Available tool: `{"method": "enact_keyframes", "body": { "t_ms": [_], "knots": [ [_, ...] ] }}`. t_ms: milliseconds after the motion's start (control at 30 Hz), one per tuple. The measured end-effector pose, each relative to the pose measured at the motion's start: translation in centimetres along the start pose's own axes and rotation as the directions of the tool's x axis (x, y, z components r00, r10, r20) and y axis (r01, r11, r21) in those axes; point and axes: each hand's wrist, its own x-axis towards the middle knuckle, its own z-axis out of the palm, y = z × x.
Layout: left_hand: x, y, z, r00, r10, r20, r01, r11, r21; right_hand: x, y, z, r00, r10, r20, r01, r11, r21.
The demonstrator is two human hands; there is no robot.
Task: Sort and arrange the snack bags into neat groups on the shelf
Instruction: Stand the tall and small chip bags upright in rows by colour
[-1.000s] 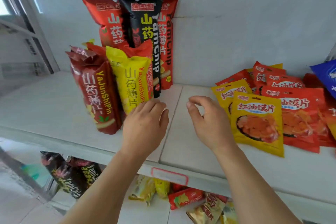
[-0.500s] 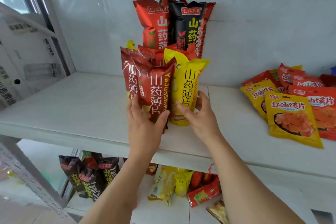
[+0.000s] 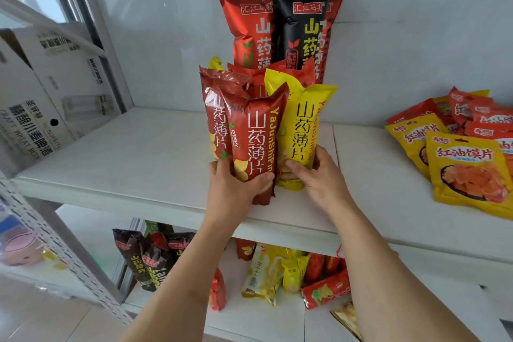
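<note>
Head view, upper shelf [image 3: 138, 164] stock: left hand [image 3: 236, 189] wraps thumb and fingers round the foot of a red yam-chip bag [image 3: 256, 144], upright at the shelf's front edge. Right hand [image 3: 319, 175] curls round the base of a yellow yam-chip bag [image 3: 301, 130], thumb on its face, the two bags touching side by side between the hands. Just behind the left hand's bag: a second red yam-chip bag [image 3: 212, 108], plus more red and yellow tops, partly hidden. Beyond both hands, against the wall: tall red bag [image 3: 249, 33] and tall black bag [image 3: 302, 30], standing. Well to the right of the right hand: flat pile of chili-oil bun-chip packets [image 3: 466, 172], red and yellow mixed, unsorted. Below the forearms, lower shelf: assorted bags, loose. Step in hand, by judgement: squaring the short upright bags into colour groups. Next move likely calls for parting red from yellow and steadying the bases, since tall narrow bags may tip.
</note>
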Motion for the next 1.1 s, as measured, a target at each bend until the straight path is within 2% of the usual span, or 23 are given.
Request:
{"method": "enact_keyframes", "body": {
  "t_ms": [167,300,367,567,833,1100],
  "knots": [
    [-0.2,-1.2,-2.1,0.998,-0.035,0.048,0.040,0.994,-0.100,-1.8,-0.4,0.6,1.000,0.005,-0.007,-0.005,0.998,0.070],
    [-0.3,-2.1,-4.7,0.997,0.055,0.060,-0.050,0.995,-0.091,-3.3,-1.0,2.5,0.999,-0.003,-0.041,0.006,0.996,0.091],
    [0.0,-2.9,-6.8,0.993,0.097,0.065,-0.093,0.994,-0.063,-4.0,-1.6,4.0,0.998,-0.010,-0.054,0.015,0.996,0.090],
    [2.2,-5.4,-15.4,0.984,0.117,0.132,-0.106,0.990,-0.092,-5.3,-4.7,10.5,0.994,-0.035,-0.106,0.047,0.992,0.118],
    [7.8,-10.1,-26.6,0.998,0.064,0.027,-0.064,0.998,0.012,-2.8,-9.0,22.1,0.997,-0.075,-0.029,0.079,0.981,0.179],
    [13.5,-12.2,-31.5,0.997,0.036,-0.074,-0.031,0.997,0.068,1.8,-10.4,31.5,0.998,-0.060,0.036,0.055,0.991,0.120]
  ]
}}
